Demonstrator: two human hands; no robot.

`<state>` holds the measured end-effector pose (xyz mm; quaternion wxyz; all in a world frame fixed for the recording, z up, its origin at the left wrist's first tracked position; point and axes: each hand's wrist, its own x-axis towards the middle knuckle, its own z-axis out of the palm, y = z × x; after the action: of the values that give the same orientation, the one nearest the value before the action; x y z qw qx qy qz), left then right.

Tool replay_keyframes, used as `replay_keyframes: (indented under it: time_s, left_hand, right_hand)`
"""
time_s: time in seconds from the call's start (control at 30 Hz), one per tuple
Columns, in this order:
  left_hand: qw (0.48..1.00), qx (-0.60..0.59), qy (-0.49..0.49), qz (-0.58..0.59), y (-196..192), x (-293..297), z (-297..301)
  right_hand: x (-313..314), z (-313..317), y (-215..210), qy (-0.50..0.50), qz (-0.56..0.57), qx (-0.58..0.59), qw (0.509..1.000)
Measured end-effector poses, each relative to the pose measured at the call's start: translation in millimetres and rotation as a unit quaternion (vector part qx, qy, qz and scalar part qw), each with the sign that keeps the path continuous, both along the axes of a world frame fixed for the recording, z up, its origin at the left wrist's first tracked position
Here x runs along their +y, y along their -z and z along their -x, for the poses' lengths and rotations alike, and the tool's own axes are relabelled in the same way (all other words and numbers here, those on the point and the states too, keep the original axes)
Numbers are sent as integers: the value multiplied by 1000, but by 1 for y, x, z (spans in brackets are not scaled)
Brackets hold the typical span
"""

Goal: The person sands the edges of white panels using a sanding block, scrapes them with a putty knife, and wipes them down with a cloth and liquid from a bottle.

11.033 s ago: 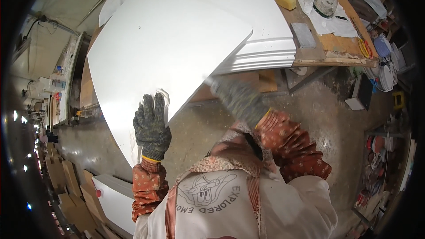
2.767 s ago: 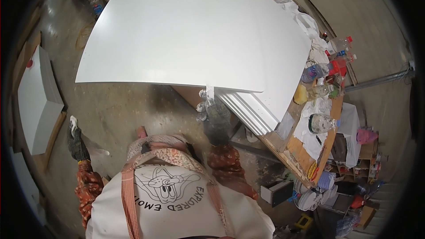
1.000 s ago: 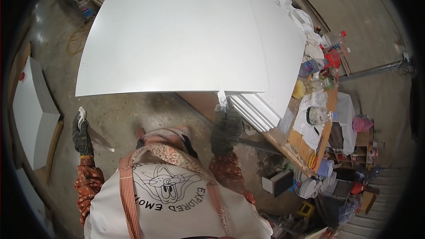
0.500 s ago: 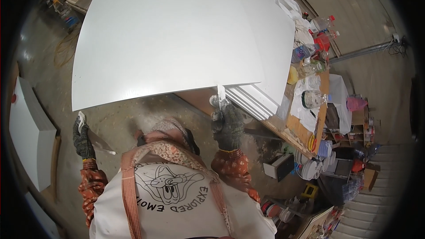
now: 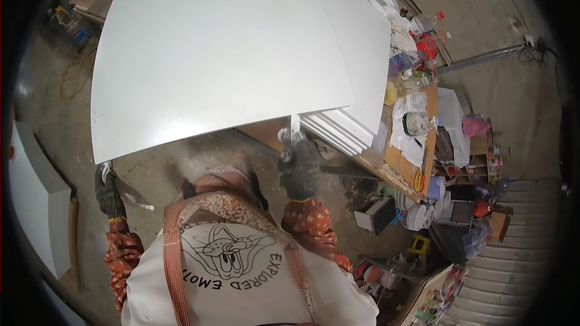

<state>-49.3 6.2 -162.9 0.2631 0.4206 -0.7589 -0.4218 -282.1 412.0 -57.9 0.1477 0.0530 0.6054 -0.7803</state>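
Observation:
A large white panel [image 5: 223, 54] lies over a stack of further white panels [image 5: 338, 133], its near edge facing me. At its near left corner is my left hand [image 5: 110, 193], in a dark grey knit glove with whitened fingertips. The fingers are closed at the corner, and a thin strip with a pale tip [image 5: 149, 207] sticks out beside the hand. My right hand [image 5: 300, 166], gloved alike, is closed below the near edge, close to the panel's right end. It grips a narrow white strip [image 5: 295, 123] that reaches up to the edge.
On the right, a wooden workbench [image 5: 393, 172] carries plastic bottles [image 5: 418, 124], white cloths and paper. Round tubs [image 5: 417, 214] and a grey box [image 5: 376, 213] stand below it. More white panels [image 5: 42, 199] lie on the left, and a yellow cord [image 5: 75, 81] curls on the floor.
The whole view has turned slightly, so the panel's left corner sits lower and its right end higher. Both hands keep nearly the same places along the near edge.

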Motion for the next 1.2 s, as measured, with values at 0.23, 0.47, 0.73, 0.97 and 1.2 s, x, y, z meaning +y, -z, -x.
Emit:
replay_keyframes:
  time_s: [0.23, 0.47, 0.73, 0.97, 1.2]
  left_hand:
    - [1000, 3, -10, 0, 3, -3, 0]
    - [1000, -21, 12, 0, -10, 14, 15]
    - [976, 25, 207, -64, -20, 67, 60]
    - [807, -59, 503, -305, 22, 169, 155]
    - [571, 230, 682, 394, -137, 359, 252]
  right_hand:
    - [0, -6, -5, -10, -450, 373, 812]
    - [3, -3, -22, 1, 59, 29, 998]
    - [47, 3, -27, 20, 163, 63, 984]
    - [104, 3, -13, 33, -240, 475, 846]
    - [126, -23, -23, 81, -315, 303, 896]
